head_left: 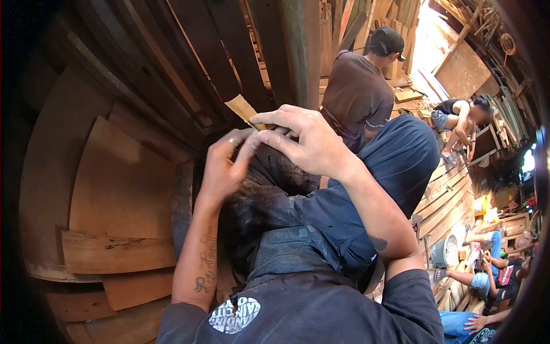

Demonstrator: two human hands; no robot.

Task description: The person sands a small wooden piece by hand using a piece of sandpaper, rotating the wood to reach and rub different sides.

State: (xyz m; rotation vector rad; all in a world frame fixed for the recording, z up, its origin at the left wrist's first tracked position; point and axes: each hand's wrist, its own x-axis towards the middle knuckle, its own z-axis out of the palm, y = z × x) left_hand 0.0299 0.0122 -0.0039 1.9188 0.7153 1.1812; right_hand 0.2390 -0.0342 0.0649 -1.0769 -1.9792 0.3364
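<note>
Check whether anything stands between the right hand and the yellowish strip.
Nothing visible does. The right hand has its fingertips at the yellowish strip, overlapping it in view; the left hand is close by the lower end.

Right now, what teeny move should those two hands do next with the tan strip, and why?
Perhaps let the left hand steady the near end of the tan strip while the right hand slides gently toward its free end. Both hands are bunched around the near end, and the other end sticks out unsupported.
</note>
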